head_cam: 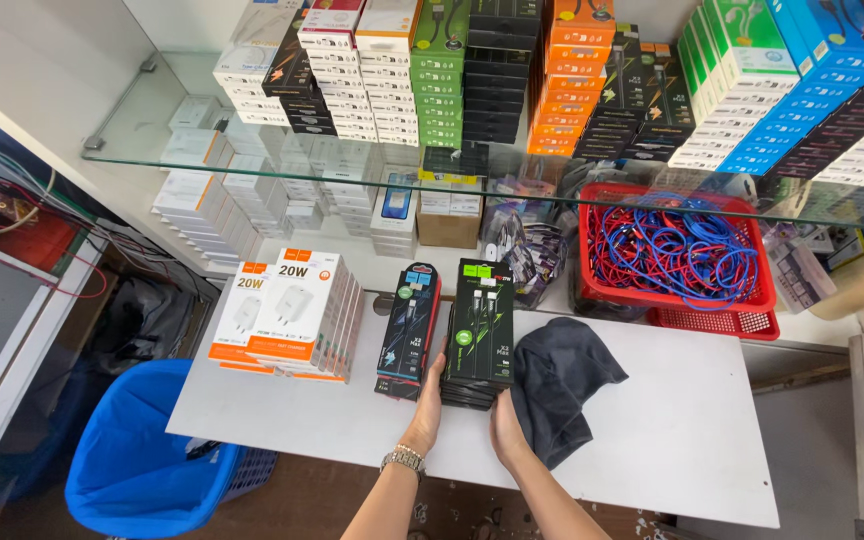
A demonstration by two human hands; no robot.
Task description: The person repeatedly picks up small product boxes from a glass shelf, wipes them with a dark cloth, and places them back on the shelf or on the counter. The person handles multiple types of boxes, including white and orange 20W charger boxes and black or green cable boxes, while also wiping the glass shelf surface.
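Left hand point(429, 398): pressed against the left side of the stack of black cable boxes point(480, 335), fingers closed on its edge; a watch point(404, 460) is worn on the wrist.
Right hand point(504, 420): set against the near right corner of the same stack, gripping it from below.
Stack position: held between both hands, on the white table point(692, 430), near its middle.
Left neighbour: a second stack of red-edged black boxes point(409, 330) is seen just beside the left hand.
Further left: white and orange charger boxes point(287, 312) are piled.
Right neighbour: a dark cloth point(557, 385) lies touching the stack and the right hand.
Behind: a red basket point(752, 300) of blue and red cables point(667, 250), under a glass shelf point(202, 160).
Below left: a blue bin point(132, 460).
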